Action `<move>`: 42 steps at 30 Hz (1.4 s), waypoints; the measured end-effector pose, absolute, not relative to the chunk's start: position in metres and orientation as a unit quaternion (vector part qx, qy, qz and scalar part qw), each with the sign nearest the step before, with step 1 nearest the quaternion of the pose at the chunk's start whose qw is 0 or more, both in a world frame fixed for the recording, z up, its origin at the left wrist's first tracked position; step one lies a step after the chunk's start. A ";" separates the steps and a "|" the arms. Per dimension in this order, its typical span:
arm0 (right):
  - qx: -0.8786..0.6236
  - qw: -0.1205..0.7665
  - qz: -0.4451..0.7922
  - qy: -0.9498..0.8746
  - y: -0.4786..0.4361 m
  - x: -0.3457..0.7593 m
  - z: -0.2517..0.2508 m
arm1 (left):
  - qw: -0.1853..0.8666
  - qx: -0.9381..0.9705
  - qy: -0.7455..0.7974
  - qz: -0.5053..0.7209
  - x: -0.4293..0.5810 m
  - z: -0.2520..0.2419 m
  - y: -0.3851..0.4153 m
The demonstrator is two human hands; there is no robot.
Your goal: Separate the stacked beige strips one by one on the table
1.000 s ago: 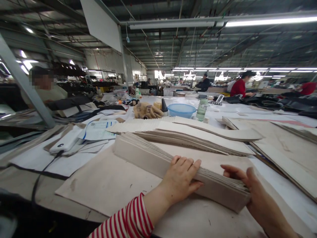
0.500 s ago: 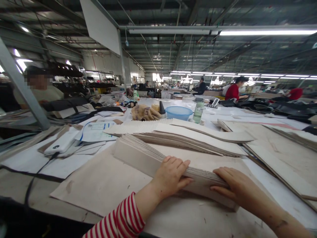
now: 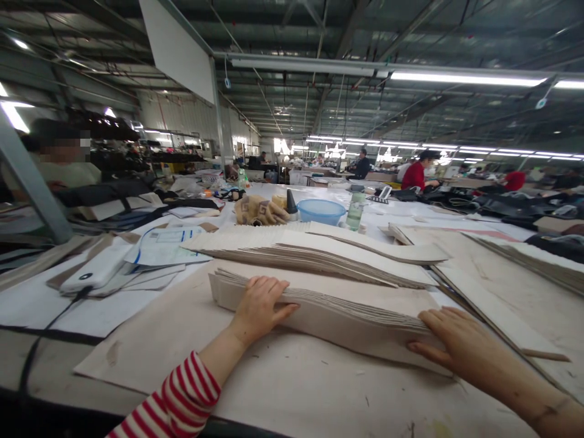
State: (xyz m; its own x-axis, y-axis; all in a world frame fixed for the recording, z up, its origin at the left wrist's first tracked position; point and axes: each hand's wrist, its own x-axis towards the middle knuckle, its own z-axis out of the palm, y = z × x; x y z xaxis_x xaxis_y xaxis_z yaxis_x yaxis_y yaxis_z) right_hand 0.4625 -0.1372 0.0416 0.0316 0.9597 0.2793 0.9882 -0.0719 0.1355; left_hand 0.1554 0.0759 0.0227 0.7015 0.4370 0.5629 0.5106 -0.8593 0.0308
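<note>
A bundle of long cardboard strips [image 3: 347, 325] stands on edge on a large beige sheet [image 3: 182, 353]. My left hand [image 3: 262, 307] grips it left of its middle, thumb on the near face and fingers over the top. Near the right end, my right hand [image 3: 444, 337] holds the same bundle, fingers over the top edges and thumb in front. The strips bow slightly between the hands, and their far faces are hidden. Just behind lies a fanned pile of similar pale strips [image 3: 319, 255], apart from my hands.
Behind the pile are a blue basin [image 3: 322, 212], a green bottle [image 3: 354, 212] and a patterned cloth bundle [image 3: 260, 210]. A white power bank [image 3: 95, 267] with a black cable lies left, by a plastic packet [image 3: 166, 246]. Large boards [image 3: 515, 280] lie right. A person [image 3: 68, 158] sits far left.
My left hand has slid left along the bundle, and my right hand has shifted slightly right. The strips' left end has come together from a fan. The view has turned slightly right.
</note>
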 end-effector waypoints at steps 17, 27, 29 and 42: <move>-0.688 0.083 -0.072 -0.718 -0.025 0.311 0.057 | 0.025 -0.913 -0.260 -0.313 0.152 0.020 0.074; -0.667 0.093 -0.046 -0.738 -0.025 0.319 0.049 | -0.051 -0.883 -0.237 -0.402 0.141 0.031 0.069; -0.661 0.097 -0.032 -0.743 -0.020 0.325 0.050 | -0.116 -0.837 -0.284 -0.454 0.134 0.029 0.060; -0.552 0.135 0.137 -0.812 -0.050 0.349 0.103 | -0.867 -0.250 -0.225 -0.367 0.118 0.013 0.037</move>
State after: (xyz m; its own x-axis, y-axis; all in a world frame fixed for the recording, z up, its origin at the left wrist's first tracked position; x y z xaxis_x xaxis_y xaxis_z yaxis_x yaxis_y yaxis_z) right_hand 0.3487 -0.0498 0.1033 -0.3554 0.9323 0.0677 0.8585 0.3542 -0.3708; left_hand 0.1175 0.0368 0.0131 0.6292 0.7492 -0.2070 -0.5246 0.6059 0.5981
